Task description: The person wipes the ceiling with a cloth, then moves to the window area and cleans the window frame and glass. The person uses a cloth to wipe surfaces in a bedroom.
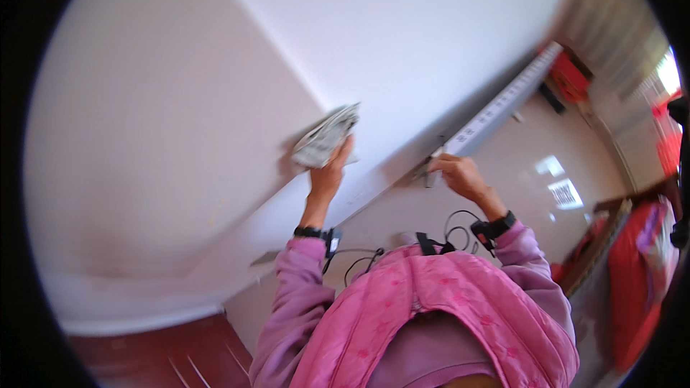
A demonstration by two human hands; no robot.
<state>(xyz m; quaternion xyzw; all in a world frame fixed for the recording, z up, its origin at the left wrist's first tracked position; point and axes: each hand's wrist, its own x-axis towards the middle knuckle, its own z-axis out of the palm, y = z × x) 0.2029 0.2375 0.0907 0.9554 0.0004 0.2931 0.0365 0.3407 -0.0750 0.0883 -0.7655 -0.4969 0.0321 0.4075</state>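
Observation:
My left hand (330, 170) grips a folded grey-white cloth (328, 137). The cloth is up against a smooth pale wall (178, 118), close to the line where a pinkish area meets a whiter one (420, 27). To the right, my right hand (458, 172) has its fingers closed around a small, blurred fitting (429, 172). That fitting sits at the near end of a long white strip (488, 110) bearing a row of dark marks. The exact kind of fitting cannot be made out.
Glossy floor (539, 140) reflects light on the right. Red items (571, 78) lie near the strip's far end. A wooden-framed piece of furniture (593, 248) with red bags or fabric (636, 275) stands lower right. Dark red furniture or door (161, 358) shows lower left. Black cables (458, 226) hang between my wrists.

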